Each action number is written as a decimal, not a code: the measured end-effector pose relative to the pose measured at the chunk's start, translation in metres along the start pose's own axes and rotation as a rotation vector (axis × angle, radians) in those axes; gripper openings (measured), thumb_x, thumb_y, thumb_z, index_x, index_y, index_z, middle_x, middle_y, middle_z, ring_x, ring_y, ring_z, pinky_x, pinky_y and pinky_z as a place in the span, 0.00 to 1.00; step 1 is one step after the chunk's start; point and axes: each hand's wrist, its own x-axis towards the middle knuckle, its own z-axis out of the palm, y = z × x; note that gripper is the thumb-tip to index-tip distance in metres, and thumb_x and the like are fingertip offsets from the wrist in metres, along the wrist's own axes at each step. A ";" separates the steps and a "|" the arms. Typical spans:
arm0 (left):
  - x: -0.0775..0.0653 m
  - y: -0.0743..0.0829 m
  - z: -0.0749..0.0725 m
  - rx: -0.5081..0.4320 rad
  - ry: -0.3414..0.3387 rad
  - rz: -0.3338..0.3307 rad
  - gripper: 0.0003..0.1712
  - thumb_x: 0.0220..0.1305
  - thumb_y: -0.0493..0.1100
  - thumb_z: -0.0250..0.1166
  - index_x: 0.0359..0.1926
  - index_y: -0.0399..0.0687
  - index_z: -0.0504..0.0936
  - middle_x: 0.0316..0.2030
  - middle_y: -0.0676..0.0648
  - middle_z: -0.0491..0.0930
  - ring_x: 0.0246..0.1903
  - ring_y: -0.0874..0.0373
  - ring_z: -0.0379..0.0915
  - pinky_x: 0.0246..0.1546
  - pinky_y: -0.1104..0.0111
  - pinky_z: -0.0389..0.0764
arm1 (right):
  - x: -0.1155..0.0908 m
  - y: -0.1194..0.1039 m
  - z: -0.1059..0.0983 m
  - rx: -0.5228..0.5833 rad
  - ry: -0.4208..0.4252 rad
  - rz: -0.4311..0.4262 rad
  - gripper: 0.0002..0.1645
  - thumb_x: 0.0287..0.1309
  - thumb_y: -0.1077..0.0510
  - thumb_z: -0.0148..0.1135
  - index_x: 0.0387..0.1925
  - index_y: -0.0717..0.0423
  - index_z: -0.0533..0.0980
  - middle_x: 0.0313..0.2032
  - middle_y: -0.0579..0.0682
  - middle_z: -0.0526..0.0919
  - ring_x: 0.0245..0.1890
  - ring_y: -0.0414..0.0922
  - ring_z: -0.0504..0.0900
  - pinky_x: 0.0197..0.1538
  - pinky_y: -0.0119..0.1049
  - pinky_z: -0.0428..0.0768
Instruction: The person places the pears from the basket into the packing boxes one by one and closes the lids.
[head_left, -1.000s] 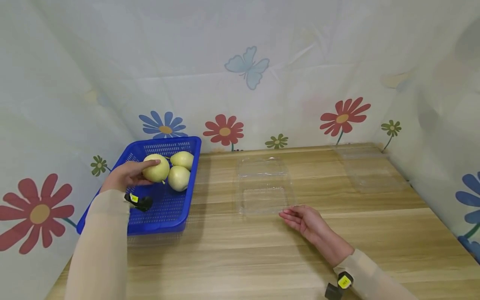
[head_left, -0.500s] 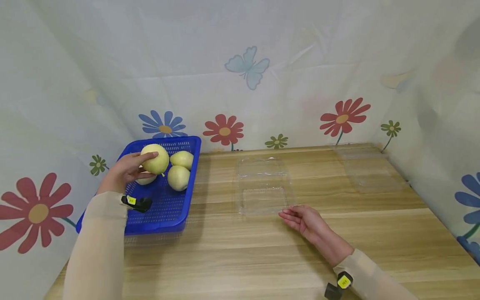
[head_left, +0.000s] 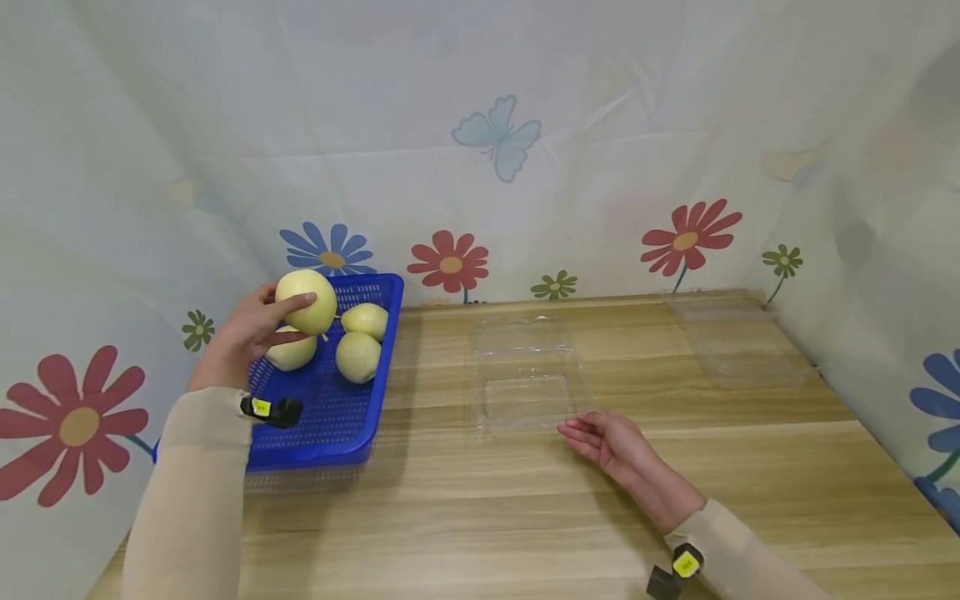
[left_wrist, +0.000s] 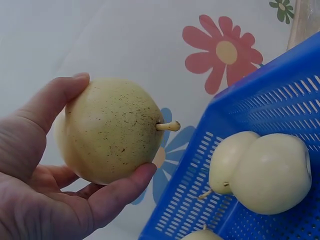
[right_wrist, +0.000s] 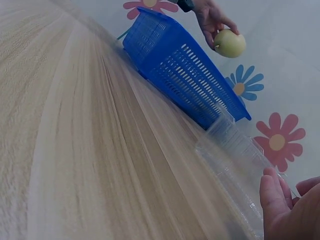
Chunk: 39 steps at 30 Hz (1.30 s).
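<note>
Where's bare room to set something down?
Table: between blue basket and open clear container; between container and faint clear piece, far right; front stretch, left of the right hand. Basket's near floor shows bare. Crowded: basket's far half, three pears with the left hand holding a fourth pear above; container's near right corner, by the right hand.

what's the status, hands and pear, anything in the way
Left hand holds a pear above the blue basket. Right hand holds clear container by near right corner. Possible obstacle: basket's right side, between pear and container.
</note>
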 end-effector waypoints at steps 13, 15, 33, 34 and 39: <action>-0.022 0.027 0.016 0.042 0.127 0.159 0.52 0.71 0.56 0.63 0.83 0.48 0.42 0.78 0.35 0.49 0.63 0.50 0.66 0.39 0.79 0.85 | -0.001 0.000 -0.001 0.005 -0.010 0.000 0.19 0.79 0.64 0.41 0.37 0.58 0.79 0.31 0.46 0.90 0.36 0.37 0.91 0.46 0.28 0.88; -0.026 0.032 0.019 0.051 0.143 0.182 0.52 0.70 0.56 0.64 0.83 0.49 0.44 0.78 0.36 0.51 0.59 0.55 0.67 0.39 0.80 0.84 | -0.001 0.001 -0.001 0.003 -0.010 -0.002 0.19 0.79 0.64 0.41 0.38 0.59 0.79 0.31 0.46 0.90 0.36 0.37 0.91 0.46 0.28 0.88; -0.055 0.062 0.047 0.093 0.192 0.314 0.51 0.67 0.46 0.69 0.82 0.52 0.49 0.75 0.41 0.54 0.66 0.47 0.65 0.39 0.82 0.82 | 0.000 0.002 -0.002 -0.009 -0.013 -0.009 0.18 0.79 0.64 0.41 0.38 0.58 0.78 0.32 0.46 0.90 0.36 0.37 0.90 0.47 0.29 0.88; -0.057 0.064 0.049 0.092 0.194 0.322 0.51 0.67 0.45 0.69 0.82 0.51 0.49 0.75 0.41 0.54 0.66 0.47 0.65 0.38 0.82 0.82 | 0.000 0.002 -0.002 -0.010 -0.014 -0.009 0.18 0.79 0.64 0.41 0.38 0.58 0.78 0.32 0.46 0.90 0.36 0.37 0.90 0.47 0.29 0.88; -0.063 0.071 0.059 0.102 0.192 0.362 0.50 0.66 0.44 0.69 0.81 0.52 0.52 0.75 0.41 0.55 0.67 0.46 0.64 0.40 0.83 0.79 | 0.000 0.001 -0.002 -0.013 -0.015 -0.011 0.19 0.79 0.64 0.40 0.38 0.58 0.78 0.31 0.45 0.89 0.36 0.36 0.90 0.47 0.28 0.88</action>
